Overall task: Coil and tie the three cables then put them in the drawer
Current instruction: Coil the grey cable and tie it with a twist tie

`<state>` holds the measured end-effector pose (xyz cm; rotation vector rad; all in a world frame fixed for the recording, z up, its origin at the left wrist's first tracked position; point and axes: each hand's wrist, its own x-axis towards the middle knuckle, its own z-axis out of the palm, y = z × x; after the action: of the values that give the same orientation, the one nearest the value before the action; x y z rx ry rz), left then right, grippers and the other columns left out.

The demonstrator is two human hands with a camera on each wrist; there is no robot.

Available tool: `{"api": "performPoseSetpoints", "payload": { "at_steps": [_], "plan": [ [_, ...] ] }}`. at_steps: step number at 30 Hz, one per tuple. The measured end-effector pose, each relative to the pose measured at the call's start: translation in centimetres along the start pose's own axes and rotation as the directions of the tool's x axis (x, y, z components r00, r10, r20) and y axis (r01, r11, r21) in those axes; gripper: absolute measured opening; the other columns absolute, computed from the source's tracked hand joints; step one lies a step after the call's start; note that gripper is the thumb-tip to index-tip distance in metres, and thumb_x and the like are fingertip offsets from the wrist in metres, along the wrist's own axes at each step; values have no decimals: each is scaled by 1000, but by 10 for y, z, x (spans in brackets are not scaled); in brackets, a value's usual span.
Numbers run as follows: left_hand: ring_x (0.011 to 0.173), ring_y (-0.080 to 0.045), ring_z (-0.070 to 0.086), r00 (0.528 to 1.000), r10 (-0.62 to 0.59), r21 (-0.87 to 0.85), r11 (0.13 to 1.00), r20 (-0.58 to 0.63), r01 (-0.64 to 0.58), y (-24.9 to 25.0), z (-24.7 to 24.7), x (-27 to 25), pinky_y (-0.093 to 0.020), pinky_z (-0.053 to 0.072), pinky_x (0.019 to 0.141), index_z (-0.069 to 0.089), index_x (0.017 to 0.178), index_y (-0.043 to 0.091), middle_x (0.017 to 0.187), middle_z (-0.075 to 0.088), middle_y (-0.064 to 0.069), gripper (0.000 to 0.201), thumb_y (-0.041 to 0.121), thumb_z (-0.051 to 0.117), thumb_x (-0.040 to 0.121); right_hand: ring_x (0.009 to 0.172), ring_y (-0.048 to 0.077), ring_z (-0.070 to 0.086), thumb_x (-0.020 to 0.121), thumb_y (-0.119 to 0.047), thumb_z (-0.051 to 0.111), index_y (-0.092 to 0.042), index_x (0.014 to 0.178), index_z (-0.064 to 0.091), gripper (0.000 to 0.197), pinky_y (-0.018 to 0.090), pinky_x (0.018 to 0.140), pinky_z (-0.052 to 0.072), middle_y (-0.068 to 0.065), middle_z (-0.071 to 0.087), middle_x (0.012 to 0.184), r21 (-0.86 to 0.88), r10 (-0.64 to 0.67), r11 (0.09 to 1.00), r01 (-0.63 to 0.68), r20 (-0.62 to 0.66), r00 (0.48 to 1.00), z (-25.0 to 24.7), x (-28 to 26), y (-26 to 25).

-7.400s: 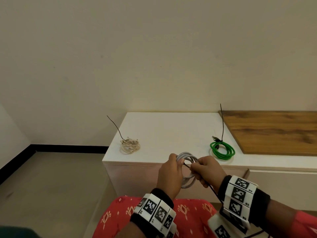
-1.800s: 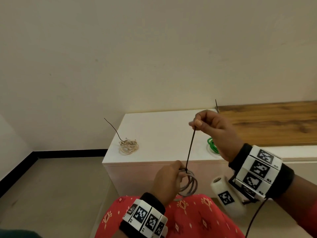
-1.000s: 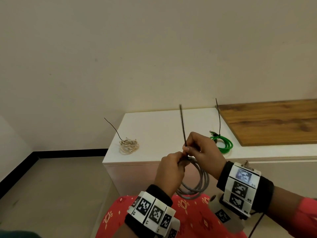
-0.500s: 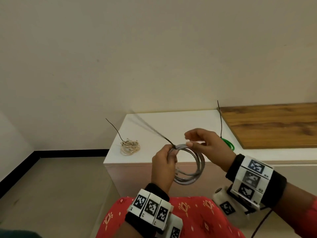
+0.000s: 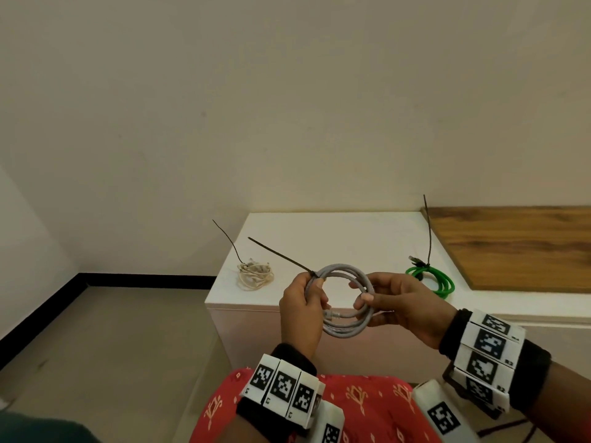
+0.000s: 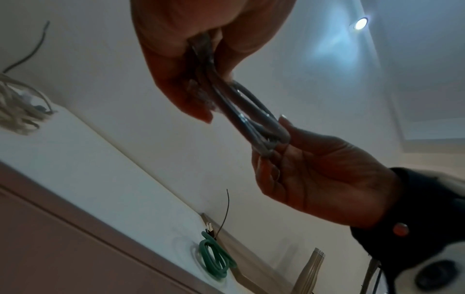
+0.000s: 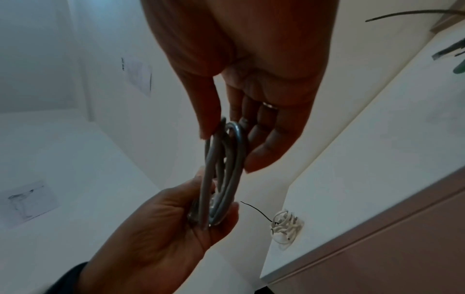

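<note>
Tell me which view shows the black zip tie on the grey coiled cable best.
The head view: the black zip tie juts clear from the grey coiled cable beside the left hand. The left wrist view shows only the coil edge-on. The right wrist view is similar, the tie not clearly visible.

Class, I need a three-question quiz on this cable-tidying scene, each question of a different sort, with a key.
1. True or false: the green coil lies on the white cabinet.
2. Which coil do both hands hold? A) cream B) grey C) green
3. Fill in: a black ___ sticks out of the grey coil by the left hand.

Key: 1 true. 2 B: the right hand grips the far side. 3 tie. The cream coil also lies on the cabinet.
</note>
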<state>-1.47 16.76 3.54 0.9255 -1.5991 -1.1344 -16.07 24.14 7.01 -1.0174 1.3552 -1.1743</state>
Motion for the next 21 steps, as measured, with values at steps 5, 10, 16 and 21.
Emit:
{"api": "performPoseSetpoints", "payload": {
  "at_steps": [5, 10, 16, 21],
  "plan": [
    [49, -2, 55, 999, -10, 2, 1000, 31, 9, 0, 3, -1, -29, 48, 64, 57, 84, 18, 50, 51, 6, 20, 12, 41, 95, 61, 18, 67, 81, 6, 59, -5, 103, 62, 25, 27, 60, 56, 10, 68, 71, -79, -34, 996, 29, -59, 998, 0, 2, 3],
    [56, -6, 61, 997, 8, 32, 999, 77, -11, -1, 6, -5, -26, 49, 64, 54, 86, 19, 56, 52, 3, 20, 13, 38, 96, 54, 13, 65, 77, 9, 63, -5, 96, 60, 24, 20, 50, 54, 8, 65, 67, -302, -104, 951, 63, -119, 988, 1, 3, 4],
    [63, -15, 66, 986, 11, 81, 996, 169, -25, -1, 11, -6, -20, 46, 56, 50, 93, 9, 57, 54, 4, 13, 15, 39, 96, 63, 14, 59, 74, 1, 65, -15, 88, 56, 23, 26, 60, 52, -7, 60, 66, -697, -317, 712, 83, -214, 924, 3, 4, 11],
    [60, -17, 62, 976, 34, 191, 979, 214, -76, -1, 12, -5, -20, 40, 52, 45, 97, 11, 59, 57, 4, 13, 20, 36, 97, 73, 18, 58, 75, 1, 61, -16, 93, 49, 27, 34, 71, 50, -6, 59, 76, -776, -330, 628, 66, -188, 925, 6, 4, 13]
  ]
}}
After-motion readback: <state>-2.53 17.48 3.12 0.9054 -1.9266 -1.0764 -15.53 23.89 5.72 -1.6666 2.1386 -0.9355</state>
